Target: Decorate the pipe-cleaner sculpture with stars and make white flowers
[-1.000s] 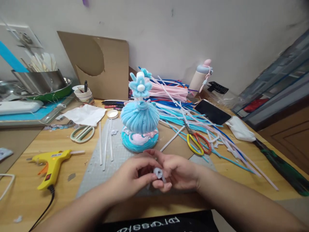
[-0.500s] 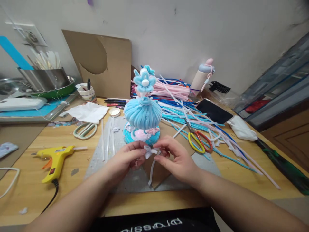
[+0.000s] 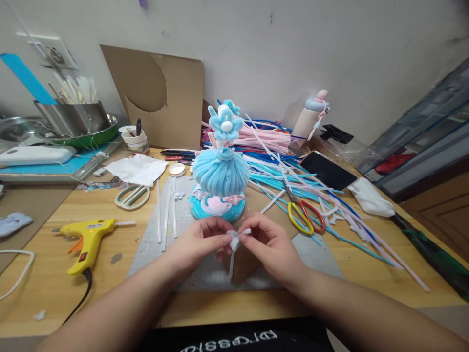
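Observation:
Between my two hands is a small looped piece of white pipe cleaner point(image 3: 235, 243), with one tail hanging down over the cardboard sheet and a short end sticking out to the right. My left hand point(image 3: 212, 239) pinches its left side between thumb and fingers. From the other side my right hand point(image 3: 266, 240) grips it with thumb and forefinger. Just behind the hands stands a blue fluffy figure point(image 3: 221, 171) with a ribbed, dome-like middle, a flower on top and a round base decorated in pink and white.
A yellow glue gun point(image 3: 88, 242) lies at left, near pale-handled scissors point(image 3: 132, 197). Glue sticks point(image 3: 166, 215) rest on the grey mat point(image 3: 146, 264). Red-and-yellow scissors point(image 3: 307, 217) lie at right among loose pipe cleaners point(image 3: 293, 171), beside a phone point(image 3: 327, 169). Cardboard point(image 3: 183, 102) leans on the wall.
My fingers have come closer together, and the right hand now holds the white pipe cleaner at its loops rather than out along its length. The whole view has shifted slightly.

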Tool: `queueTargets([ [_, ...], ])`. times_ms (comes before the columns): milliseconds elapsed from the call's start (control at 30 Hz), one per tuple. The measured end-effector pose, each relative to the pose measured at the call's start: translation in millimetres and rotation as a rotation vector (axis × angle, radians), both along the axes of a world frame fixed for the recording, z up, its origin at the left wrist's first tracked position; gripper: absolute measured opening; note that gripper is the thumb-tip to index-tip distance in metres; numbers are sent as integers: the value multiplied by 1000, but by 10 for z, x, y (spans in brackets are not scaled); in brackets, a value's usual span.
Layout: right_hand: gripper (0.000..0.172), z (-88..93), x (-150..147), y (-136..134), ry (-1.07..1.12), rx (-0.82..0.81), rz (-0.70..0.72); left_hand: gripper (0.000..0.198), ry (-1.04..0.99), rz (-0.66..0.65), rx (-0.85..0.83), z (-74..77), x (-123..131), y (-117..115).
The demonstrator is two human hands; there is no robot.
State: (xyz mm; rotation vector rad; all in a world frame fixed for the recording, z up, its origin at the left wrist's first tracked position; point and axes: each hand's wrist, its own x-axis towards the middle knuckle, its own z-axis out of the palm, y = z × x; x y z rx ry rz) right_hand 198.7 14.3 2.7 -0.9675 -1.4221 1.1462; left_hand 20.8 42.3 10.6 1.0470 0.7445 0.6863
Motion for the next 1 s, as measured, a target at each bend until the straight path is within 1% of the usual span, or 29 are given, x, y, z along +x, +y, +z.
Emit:
queueTargets([
  [100, 3, 27, 9, -56, -99, 154, -93, 28, -86, -60, 8, 5, 2, -24],
  [200, 7, 49, 8, -109, -137, 231, -168, 36, -136, -61, 9, 16, 8, -53],
  [267, 7, 70, 14, -138, -200, 295, -213, 29, -115, -44, 7, 20, 4, -64],
  [333, 8, 103, 40, -159, -291, 376, -256, 21, -110, -53, 8, 20, -8, -69],
  [433, 16, 162, 110, -169, -392, 505, -251, 18, -140, -75, -12, 23, -28, -74],
  [500, 21, 192, 153, -156, -374, 544, -184, 19, -163, -84, -49, 30, -37, -78],
  [567, 21, 204, 171, -127, -272, 483, -82, 20, -190, -89, -88, 39, -40, -80],
  [667, 13, 188, 149, -74, -55, 265, 72, 22, -227, -75, -152, 51, -35, -76],
  [733, 8, 163, 120, -48, 65, 122, 145, 24, -236, -77, -205, 55, -27, -75],
  [800, 5, 139, 93, -38, 148, 4, 187, 24, -237, -91, -275, 59, -15, -76],
  [867, 4, 122, 75, -40, 205, -90, 196, 24, -231, -113, -350, 66, 0, -80],
  [1000, 10, 109, 53, -49, 310, -274, 231, 26, -220, -163, -420, 80, 27, -82],
])
